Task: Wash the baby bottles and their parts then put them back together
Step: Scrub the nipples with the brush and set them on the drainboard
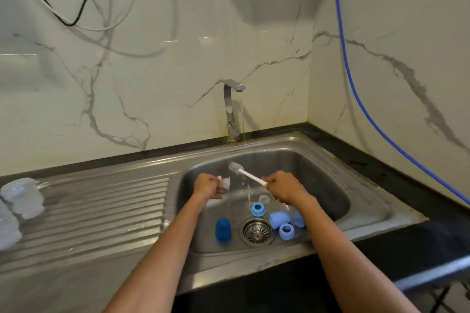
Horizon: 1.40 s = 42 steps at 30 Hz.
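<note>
1. White marble-look wall panels (178, 71) with grey veins meet in a corner at 1 o'clock.
2. A black countertop (396, 175) runs along their foot.
3. Black and white cables (84, 5) hang at 10 o'clock.
4. A blue hose (356, 89) drops at 2 o'clock.
5. Light glints off the glossy panels.

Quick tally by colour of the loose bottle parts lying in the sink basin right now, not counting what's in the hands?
Dark blue: 1, a cap left of the drain.
Light blue: 4, two rings and two caps, the far one partly hidden.
Clear: 1, a small part, blurred.
Total: 6.
</note>
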Available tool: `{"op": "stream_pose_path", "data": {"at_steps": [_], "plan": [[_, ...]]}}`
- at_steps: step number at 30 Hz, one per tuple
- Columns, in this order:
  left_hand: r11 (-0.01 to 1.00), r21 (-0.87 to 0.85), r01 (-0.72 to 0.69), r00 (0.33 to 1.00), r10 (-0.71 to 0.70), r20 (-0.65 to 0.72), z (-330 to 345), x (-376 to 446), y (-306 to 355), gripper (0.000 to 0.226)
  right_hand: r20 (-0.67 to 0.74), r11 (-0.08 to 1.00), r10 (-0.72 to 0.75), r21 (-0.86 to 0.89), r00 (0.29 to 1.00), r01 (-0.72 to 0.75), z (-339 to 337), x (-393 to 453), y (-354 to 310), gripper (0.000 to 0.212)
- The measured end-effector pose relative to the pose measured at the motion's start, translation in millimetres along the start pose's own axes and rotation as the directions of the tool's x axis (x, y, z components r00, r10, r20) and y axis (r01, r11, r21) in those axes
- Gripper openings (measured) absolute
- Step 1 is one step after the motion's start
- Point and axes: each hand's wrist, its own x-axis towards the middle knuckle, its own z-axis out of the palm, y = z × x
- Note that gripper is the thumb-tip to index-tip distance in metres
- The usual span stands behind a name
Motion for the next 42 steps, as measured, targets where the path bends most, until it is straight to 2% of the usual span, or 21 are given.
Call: {"op": "stream_pose_path", "data": {"at_steps": [2, 4, 6, 11, 14, 17, 20, 22, 28, 31, 32, 34, 35, 36, 37, 38, 39, 40, 41, 42], "plan": [[0.926, -0.356, 0.129, 0.981, -0.171, -0.090, -10.2, -12.6, -7.4, 0.028, 0.026, 0.981, -0.042, 0.190, 0.999, 0.036, -0.5, -5.2, -2.7, 0.032], [0.795, -0.580, 0.179, 0.959, -0.271, -0.076, -16.6, -25.3, -10.1, 0.024, 0.037, 0.943, -0.104, 0.322, 0.994, 0.086, 1.3, -10.9, -5.1, 0.028], [0.643, -0.740, 0.195, 0.952, -0.306, -0.016, -22.2, -35.5, -10.2, 0.029, 0.049, 0.910, -0.169, 0.391, 0.984, 0.137, 4.8, -16.4, -8.1, 0.028], [0.459, -0.884, 0.090, 0.968, -0.250, -0.031, -28.6, -40.0, 1.8, 0.038, 0.061, 0.879, -0.279, 0.418, 0.958, 0.230, 10.2, -16.3, -5.0, 0.027], [0.348, -0.935, 0.065, 0.963, -0.269, -0.033, -35.4, -30.6, 3.3, 0.034, 0.051, 0.870, -0.298, 0.425, 0.953, 0.249, 11.5, -11.8, -2.5, 0.027], [0.251, -0.965, 0.078, 0.976, -0.216, 0.023, -40.3, -19.6, 3.4, 0.021, 0.046, 0.864, -0.297, 0.438, 0.954, 0.248, 13.6, -9.7, -2.0, 0.025], [0.234, -0.963, 0.137, 0.985, -0.139, 0.107, -38.4, -14.2, 9.5, 0.013, 0.014, 0.856, -0.282, 0.455, 0.959, 0.245, 12.1, -10.5, -3.2, 0.026], [0.215, -0.964, 0.158, 0.981, -0.142, 0.129, -36.2, -10.0, 11.7, 0.009, 0.004, 0.851, -0.272, 0.467, 0.962, 0.239, 9.1, -12.2, -4.0, 0.027], [0.199, -0.972, 0.125, 0.986, -0.136, 0.099, -39.0, -7.4, 4.3, 0.008, 0.115, 0.874, -0.266, 0.446, 0.957, 0.190, 4.9, -18.1, -1.1, 0.027], [0.218, -0.967, 0.136, 0.987, -0.116, 0.112, -38.9, -4.6, 6.7, 0.011, 0.097, 0.883, -0.275, 0.419, 0.957, 0.211, 8.6, -20.6, -0.7, 0.028], [0.239, -0.961, 0.139, 0.987, -0.112, 0.115, -40.5, -3.0, 7.0, 0.011, 0.066, 0.899, -0.300, 0.355, 0.952, 0.258, 9.8, -21.7, -2.7, 0.030], [0.289, -0.947, 0.140, 0.988, -0.102, 0.115, -46.3, 0.0, 5.1, 0.008, -0.006, 0.918, -0.393, 0.048, 0.919, 0.393, 11.4, -21.4, -9.8, 0.035], [0.307, -0.942, 0.137, 0.989, -0.099, 0.112, -50.0, 1.7, 2.2, 0.007, -0.008, 0.895, -0.436, -0.115, 0.900, 0.432, 12.8, -20.4, -13.8, 0.037], [0.323, -0.936, 0.138, 0.989, -0.100, 0.111, -53.3, 2.1, -0.9, 0.007, 0.004, 0.871, -0.460, -0.193, 0.888, 0.452, 13.1, -20.7, -17.7, 0.039], [0.351, -0.926, 0.141, 0.989, -0.096, 0.114, -56.0, 1.9, -3.6, 0.006, 0.021, 0.873, -0.464, -0.159, 0.885, 0.461, 11.6, -20.5, -19.8, 0.039], [0.388, -0.910, 0.148, 0.989, -0.084, 0.125, -57.9, 0.7, -5.3, 0.007, 0.053, 0.901, -0.433, -0.010, 0.900, 0.434, 8.1, -20.3, -19.8, 0.037], [0.419, -0.894, 0.157, 0.988, -0.063, 0.144, -57.9, 0.1, -5.3, 0.007, 0.118, 0.917, -0.367, 0.214, 0.923, 0.337, 3.3, -20.4, -15.9, 0.035], [0.435, -0.886, 0.161, 0.986, -0.038, 0.160, -57.5, -1.2, -3.9, 0.008, 0.212, 0.888, -0.283, 0.426, 0.935, 0.172, -0.9, -21.0, -11.2, 0.032], [0.434, -0.887, 0.161, 0.985, -0.016, 0.171, -55.9, -2.5, -2.6, 0.008, 0.294, 0.834, -0.223, 0.551, 0.930, 0.026, -3.0, -22.7, -8.5, 0.030], [0.435, -0.887, 0.152, 0.985, 0.001, 0.170, -54.0, -3.6, -1.3, 0.009, 0.324, 0.809, -0.197, 0.587, 0.925, -0.034, -2.6, -23.9, -7.4, 0.030]]}}
